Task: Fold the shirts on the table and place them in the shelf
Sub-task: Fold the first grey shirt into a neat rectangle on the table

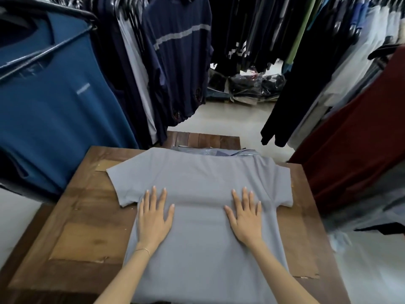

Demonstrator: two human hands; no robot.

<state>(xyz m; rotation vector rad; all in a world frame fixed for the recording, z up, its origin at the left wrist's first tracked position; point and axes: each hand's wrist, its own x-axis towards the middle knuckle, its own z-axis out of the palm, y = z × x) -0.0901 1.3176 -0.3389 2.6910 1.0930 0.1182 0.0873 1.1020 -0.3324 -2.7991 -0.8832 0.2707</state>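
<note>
Teal t-shirt [54, 110] hanging upper left, wooden table [87, 216] lower centre, left hand [153, 218] flat, fingers spread, on grey t-shirt [199, 176] (spread out, frame centre), right hand [246, 218] likewise open on it, dark red garment [359, 150] hanging right.

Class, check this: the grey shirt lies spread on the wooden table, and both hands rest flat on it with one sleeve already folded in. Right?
Not quite. In the head view both sleeves of the grey shirt lie spread out, neither folded in. The left hand and right hand do rest flat on it, on the wooden table.
</note>
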